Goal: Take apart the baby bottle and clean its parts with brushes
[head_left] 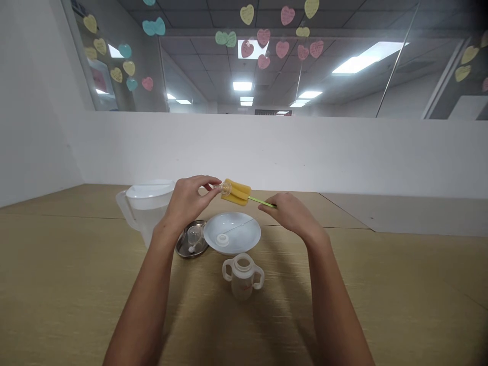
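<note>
Between the fingers and thumb of my left hand [196, 197] is a clear bottle nipple [225, 189]. Its wide end is against the tip of a yellow sponge brush [239, 193]. My right hand [287, 211] is closed around the brush's thin green handle [261, 202], holding it tilted above the table. Below both hands is a white bowl [244, 241] with a white ring [222, 240] and a thin stick-like line in it. Nearer me stands a translucent two-handled baby bottle [242, 282], its top uncovered.
A white lidded pitcher [147, 211] stands at the left, partly behind my left arm. Beside the bowl, a metal tray [181, 249] holds a clear cap [194, 235] and a small white-ended piece [191, 249]. A white wall [267, 152] rises behind the wooden table [381, 295].
</note>
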Action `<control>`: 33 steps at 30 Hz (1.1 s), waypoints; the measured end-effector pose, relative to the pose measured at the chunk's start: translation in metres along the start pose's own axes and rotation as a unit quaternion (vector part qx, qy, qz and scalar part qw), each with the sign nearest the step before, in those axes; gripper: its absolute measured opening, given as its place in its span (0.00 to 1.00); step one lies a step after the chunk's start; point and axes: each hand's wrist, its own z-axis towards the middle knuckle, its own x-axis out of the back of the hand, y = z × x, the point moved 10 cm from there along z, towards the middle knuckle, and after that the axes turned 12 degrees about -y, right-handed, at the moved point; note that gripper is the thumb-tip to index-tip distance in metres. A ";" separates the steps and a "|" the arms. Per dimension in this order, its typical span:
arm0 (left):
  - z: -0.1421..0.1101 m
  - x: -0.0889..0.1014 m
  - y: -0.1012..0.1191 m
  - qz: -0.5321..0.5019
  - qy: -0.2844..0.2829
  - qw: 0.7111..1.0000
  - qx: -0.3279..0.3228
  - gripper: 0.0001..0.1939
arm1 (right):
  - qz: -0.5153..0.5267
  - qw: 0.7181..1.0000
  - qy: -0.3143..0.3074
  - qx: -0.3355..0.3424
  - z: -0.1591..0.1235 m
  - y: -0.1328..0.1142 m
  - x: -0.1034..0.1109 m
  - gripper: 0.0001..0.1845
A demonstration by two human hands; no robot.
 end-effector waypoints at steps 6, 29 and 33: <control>0.004 -0.008 -0.003 0.033 -0.028 0.999 0.010 0.15 | -0.019 1.000 0.003 0.003 0.001 -0.002 -0.001 0.21; 0.005 -0.011 -0.010 0.137 -0.016 0.988 0.077 0.24 | -0.075 0.997 -0.013 -0.004 -0.001 -0.009 -0.002 0.18; 0.005 -0.020 -0.008 0.058 -0.068 0.996 0.028 0.19 | -0.082 0.996 -0.002 -0.024 -0.001 -0.003 0.000 0.20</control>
